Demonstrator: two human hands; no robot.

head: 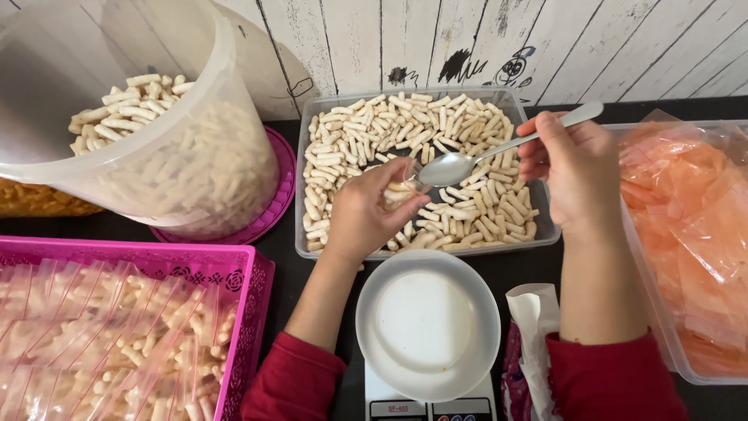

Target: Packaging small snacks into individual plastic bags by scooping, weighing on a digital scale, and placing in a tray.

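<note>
Ok so here's the setup, looking straight down at a dark desk (288,253). In the middle of the frame, the right hand (576,171) has a metal spoon (499,150) pinched by the handle between thumb and fingers, so those fingers are closed on it. The spoon's long axis runs diagonally: handle end up toward the upper right, bowl pointing down-left, pretty much empty as far as I can see.

The left hand (366,210) sits just left of and below the spoon bowl, holding a small clear bag (403,187) with its fingers curled narrow around it. The bag mouth looks like it's facing the spoon, and the bowl is right at it, touching or nearly so; can't tell which. So the left hand is the one nearer the bag, and the spoon comes in from its right.

Both hands hover over a clear rectangular tub (545,230) full of pale, short stick-shaped snacks (405,125).

Around that:
- upper left, a big translucent bucket (156,156) tilted on a pink lid (276,195), with more of the same sticks in it
- lower left, a pink basket (241,312) with filled zip bags (109,343)
- bottom centre, a white round bowl (427,323) sitting on a small scale (428,405)
- right edge, a clear bin holding orange bags (693,218)
</note>
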